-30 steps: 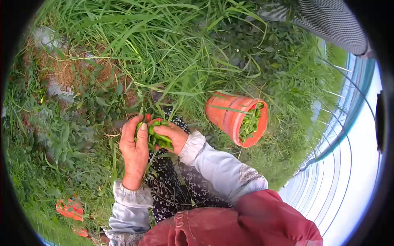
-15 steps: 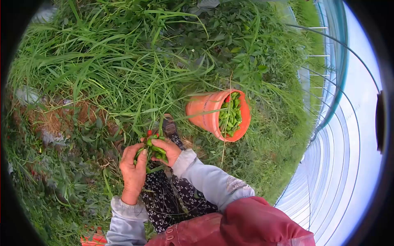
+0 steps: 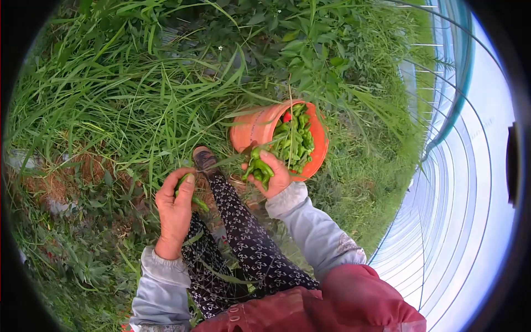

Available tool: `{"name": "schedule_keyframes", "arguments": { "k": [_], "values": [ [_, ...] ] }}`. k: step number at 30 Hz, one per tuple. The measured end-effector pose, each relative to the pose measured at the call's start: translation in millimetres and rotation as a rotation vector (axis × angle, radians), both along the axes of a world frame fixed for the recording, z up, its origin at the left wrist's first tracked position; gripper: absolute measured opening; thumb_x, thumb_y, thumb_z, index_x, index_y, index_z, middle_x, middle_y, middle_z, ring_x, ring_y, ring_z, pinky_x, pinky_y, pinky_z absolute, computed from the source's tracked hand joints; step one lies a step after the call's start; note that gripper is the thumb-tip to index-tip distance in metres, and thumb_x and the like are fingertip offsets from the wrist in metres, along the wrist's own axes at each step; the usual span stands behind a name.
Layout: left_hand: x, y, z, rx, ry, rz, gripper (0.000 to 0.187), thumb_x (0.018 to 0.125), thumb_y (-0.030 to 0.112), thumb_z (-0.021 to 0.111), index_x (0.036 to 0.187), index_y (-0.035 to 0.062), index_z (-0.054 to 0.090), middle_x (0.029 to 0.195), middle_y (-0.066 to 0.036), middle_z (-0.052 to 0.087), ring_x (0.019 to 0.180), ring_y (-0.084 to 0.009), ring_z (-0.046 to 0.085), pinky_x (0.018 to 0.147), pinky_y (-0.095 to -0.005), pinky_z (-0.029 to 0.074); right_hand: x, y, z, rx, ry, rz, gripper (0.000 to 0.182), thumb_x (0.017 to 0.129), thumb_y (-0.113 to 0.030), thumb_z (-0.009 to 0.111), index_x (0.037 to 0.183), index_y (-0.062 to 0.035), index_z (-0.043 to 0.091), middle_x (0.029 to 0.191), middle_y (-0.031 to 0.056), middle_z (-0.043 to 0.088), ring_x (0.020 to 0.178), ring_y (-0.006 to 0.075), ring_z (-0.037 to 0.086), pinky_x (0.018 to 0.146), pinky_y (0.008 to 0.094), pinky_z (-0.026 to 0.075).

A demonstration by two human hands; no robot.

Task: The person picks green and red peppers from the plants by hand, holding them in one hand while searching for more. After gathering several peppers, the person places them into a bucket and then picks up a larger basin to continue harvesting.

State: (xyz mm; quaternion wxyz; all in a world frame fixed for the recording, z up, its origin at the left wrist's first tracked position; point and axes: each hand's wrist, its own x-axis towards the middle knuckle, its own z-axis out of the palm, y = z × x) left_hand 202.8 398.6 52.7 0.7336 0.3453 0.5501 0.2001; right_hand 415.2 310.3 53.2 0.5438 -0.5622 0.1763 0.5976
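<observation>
My left hand (image 3: 175,206) is closed around a green pepper (image 3: 200,204), part of which sticks out below the thumb. In my right hand (image 3: 276,176) is a bunch of several green peppers (image 3: 258,168), gripped under the thumb. That hand is beside an orange bucket (image 3: 251,131), in front of its lower rim. Inside the bucket lie many green peppers (image 3: 296,141) and a red one (image 3: 287,117). My hands are apart from each other, above my legs in patterned trousers (image 3: 243,232).
Tall grass (image 3: 138,94) and leafy plants (image 3: 326,55) surround the bucket. My shoe (image 3: 204,159) stands on the ground left of it. Dry straw (image 3: 61,182) lies at the left. A plastic tunnel cover (image 3: 464,210) with hoops runs along the right.
My hands have separated. The right hand has moved right and up to the bucket with the bunch of peppers, while the left keeps a pepper. The view has shifted slightly.
</observation>
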Motion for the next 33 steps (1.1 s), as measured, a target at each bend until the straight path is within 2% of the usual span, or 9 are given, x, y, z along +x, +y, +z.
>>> {"name": "schedule_keyframes", "arguments": {
  "k": [6,10,13,16,18,20,24,28,33],
  "values": [
    [81,-1,9,-0.130,-0.218,-0.047,0.020,0.089,0.016,0.056,0.105,0.0050,0.061,0.082,0.002,0.059,0.075,-0.0058,0.056,0.058,-0.0212,0.049,98,-57,49,0.296,-0.038,0.000,0.033,0.090,-0.029,0.051,0.116,-0.0086,0.052,0.116,0.0151,0.055,0.083,0.0223,0.062,0.051,0.0249,0.049],
    [162,-18,30,-0.169,-0.442,-0.166,0.023,0.089,0.015,0.055,0.109,0.0036,0.057,0.096,-0.001,0.059,0.080,-0.0087,0.058,0.060,-0.0223,0.051,143,-81,47,0.140,-0.155,-0.266,0.033,0.089,-0.030,0.053,0.113,-0.0075,0.053,0.115,0.0169,0.057,0.079,0.0223,0.062,0.051,0.0268,0.051],
    [225,-53,23,0.140,-0.363,-0.393,0.031,0.085,0.016,0.058,0.112,0.0008,0.054,0.103,-0.009,0.059,0.093,-0.0180,0.058,0.078,-0.0301,0.050,183,-111,18,-0.290,-0.292,-0.145,0.029,0.085,-0.025,0.062,0.107,-0.0057,0.058,0.088,0.0083,0.066,0.072,0.0178,0.063,0.055,0.0277,0.052],
    [271,-81,25,0.210,-0.211,-0.510,0.048,0.079,0.022,0.061,0.118,-0.0022,0.048,0.117,-0.021,0.052,0.111,-0.0325,0.050,0.098,-0.0379,0.037,180,-97,7,-0.367,-0.570,-0.161,0.028,0.083,-0.019,0.066,0.106,-0.0045,0.059,0.088,0.0063,0.065,0.071,0.0166,0.062,0.059,0.0294,0.052],
    [290,-95,15,0.218,-0.146,-0.529,0.051,0.079,0.022,0.061,0.120,-0.0028,0.044,0.120,-0.023,0.047,0.112,-0.0350,0.047,0.096,-0.0401,0.038,200,-113,-13,-0.313,-0.538,-0.035,0.036,0.081,-0.016,0.068,0.113,-0.0037,0.056,0.099,0.0071,0.064,0.084,0.0171,0.061,0.070,0.0317,0.051],
    [296,-106,-5,0.222,-0.087,-0.547,0.054,0.079,0.022,0.060,0.123,-0.0034,0.040,0.122,-0.024,0.043,0.113,-0.0375,0.044,0.095,-0.0422,0.039,205,-116,-20,-0.305,-0.450,-0.021,0.044,0.083,-0.007,0.064,0.125,-0.0096,0.050,0.110,0.0057,0.059,0.096,0.0165,0.054,0.082,0.0313,0.047],
    [279,-101,-26,0.346,0.026,-0.760,0.057,0.079,0.019,0.057,0.126,-0.0061,0.037,0.126,-0.026,0.040,0.118,-0.0388,0.040,0.099,-0.0441,0.035,209,-124,-9,-0.469,-0.611,0.067,0.045,0.085,-0.021,0.063,0.127,-0.0119,0.050,0.112,0.0046,0.058,0.107,0.0158,0.051,0.079,0.0361,0.048],
    [253,-80,-22,0.387,-0.020,-0.691,0.051,0.078,0.014,0.055,0.123,-0.0067,0.042,0.128,-0.028,0.039,0.120,-0.0413,0.038,0.101,-0.0461,0.032,237,-184,-43,-0.646,-0.755,0.150,0.047,0.080,-0.021,0.063,0.124,-0.0085,0.052,0.119,0.0085,0.055,0.104,0.0174,0.054,0.081,0.0357,0.047],
    [242,-55,-47,0.670,0.265,-0.838,0.051,0.075,0.011,0.054,0.121,-0.0067,0.042,0.127,-0.028,0.040,0.119,-0.0433,0.038,0.097,-0.0459,0.037,259,-254,-107,-0.933,-0.970,0.347,0.044,0.079,-0.016,0.061,0.121,-0.0047,0.052,0.109,0.0083,0.060,0.099,0.0189,0.058,0.075,0.0364,0.049]
  ]
}}
